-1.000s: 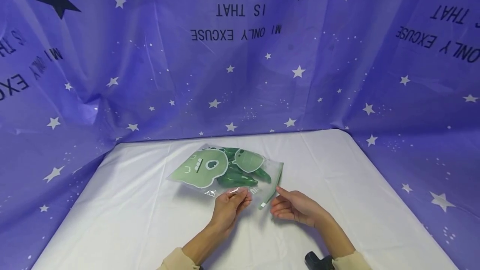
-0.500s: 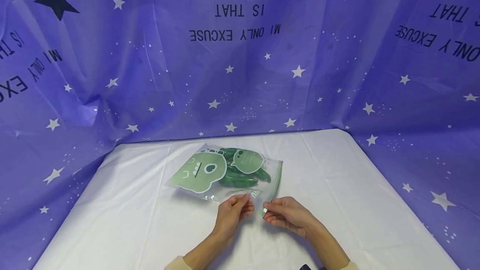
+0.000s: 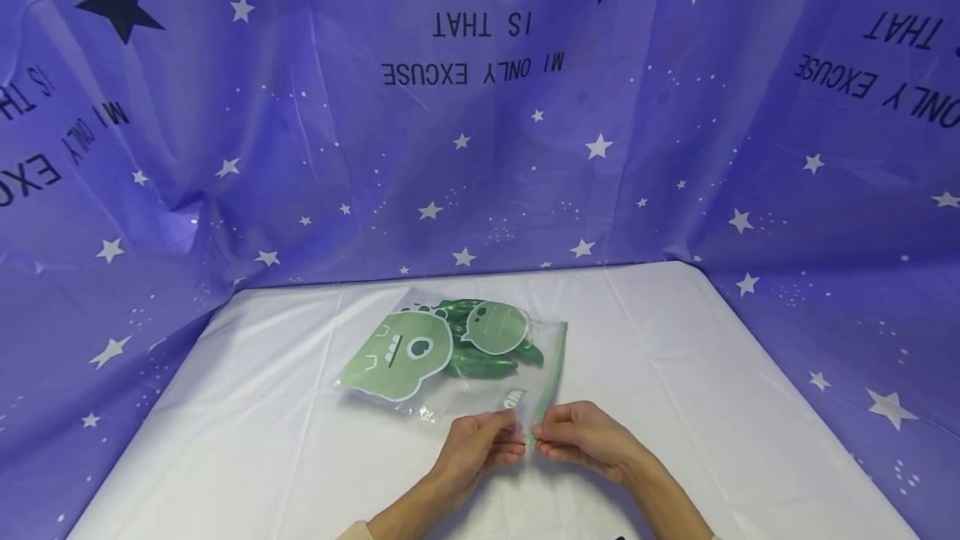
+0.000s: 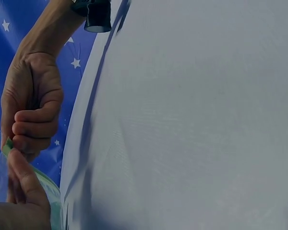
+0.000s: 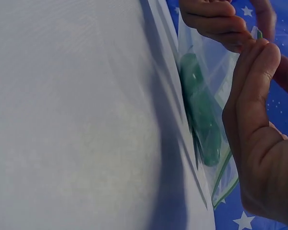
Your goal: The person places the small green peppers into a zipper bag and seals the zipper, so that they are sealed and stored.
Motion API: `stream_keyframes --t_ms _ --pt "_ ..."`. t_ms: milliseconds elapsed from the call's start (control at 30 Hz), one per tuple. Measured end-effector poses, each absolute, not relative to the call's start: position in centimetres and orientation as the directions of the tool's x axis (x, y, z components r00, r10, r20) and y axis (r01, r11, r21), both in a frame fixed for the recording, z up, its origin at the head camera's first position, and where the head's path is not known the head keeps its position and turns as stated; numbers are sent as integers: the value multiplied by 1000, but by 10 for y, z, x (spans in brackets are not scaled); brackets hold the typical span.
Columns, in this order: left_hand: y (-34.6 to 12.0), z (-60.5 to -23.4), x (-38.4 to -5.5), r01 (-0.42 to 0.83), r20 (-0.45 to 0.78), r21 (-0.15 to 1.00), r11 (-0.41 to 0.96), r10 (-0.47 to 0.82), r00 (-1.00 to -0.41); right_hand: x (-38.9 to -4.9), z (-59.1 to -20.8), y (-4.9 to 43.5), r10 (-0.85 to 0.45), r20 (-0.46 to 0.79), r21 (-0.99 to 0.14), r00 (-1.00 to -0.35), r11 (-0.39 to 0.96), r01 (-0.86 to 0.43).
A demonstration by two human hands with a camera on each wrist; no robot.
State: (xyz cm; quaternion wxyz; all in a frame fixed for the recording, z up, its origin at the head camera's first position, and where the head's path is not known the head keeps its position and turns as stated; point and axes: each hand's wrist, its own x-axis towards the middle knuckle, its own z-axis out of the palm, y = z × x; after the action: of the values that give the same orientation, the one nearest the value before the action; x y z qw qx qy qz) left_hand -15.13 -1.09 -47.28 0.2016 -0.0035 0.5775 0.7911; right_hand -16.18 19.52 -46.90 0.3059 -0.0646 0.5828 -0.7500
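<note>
A clear slider bag (image 3: 408,352) with green cartoon prints lies on the table, its green zip strip (image 3: 557,365) along the right side. Inside are several long green peppers (image 3: 483,363), partly covered by the prints. My left hand (image 3: 480,448) pinches the bag's near edge by the lower right corner, thumb on top. Right beside it, my right hand (image 3: 588,440) pinches the near end of the zip strip. The right wrist view shows both hands' fingertips meeting at the strip's green end (image 5: 259,35). The slider is hidden by the fingers.
White cloth covers the table (image 3: 675,390). A purple curtain (image 3: 480,148) with stars and lettering hangs behind it and along both sides. In the left wrist view, a dark device (image 4: 97,17) is strapped at the right wrist.
My right hand has gone from beside the zip strip to its near end and pinches it there. My left hand has shifted right and nearer, drawing the bag's corner down. The white slider is now covered.
</note>
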Motion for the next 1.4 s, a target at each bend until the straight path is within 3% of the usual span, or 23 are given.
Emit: stream_keyframes --t_ms 567,900,1200,1400 --pt "-8 -483 -145 -269 -193 925 -269 278 -941 -166 -466 202 -463 -277 -942 -842 -42 333" --pt "-15 -470 -126 -274 -201 935 -227 298 -933 -214 -463 225 -341 -306 -934 -889 -72 350" --pt "-17 -468 -99 -302 -204 927 -222 375 -904 -264 -470 251 -148 -350 -930 -925 -58 362" --pt "-7 -474 -84 -352 -284 907 -229 284 -916 -276 -471 243 -87 -311 -950 -946 -6 313"
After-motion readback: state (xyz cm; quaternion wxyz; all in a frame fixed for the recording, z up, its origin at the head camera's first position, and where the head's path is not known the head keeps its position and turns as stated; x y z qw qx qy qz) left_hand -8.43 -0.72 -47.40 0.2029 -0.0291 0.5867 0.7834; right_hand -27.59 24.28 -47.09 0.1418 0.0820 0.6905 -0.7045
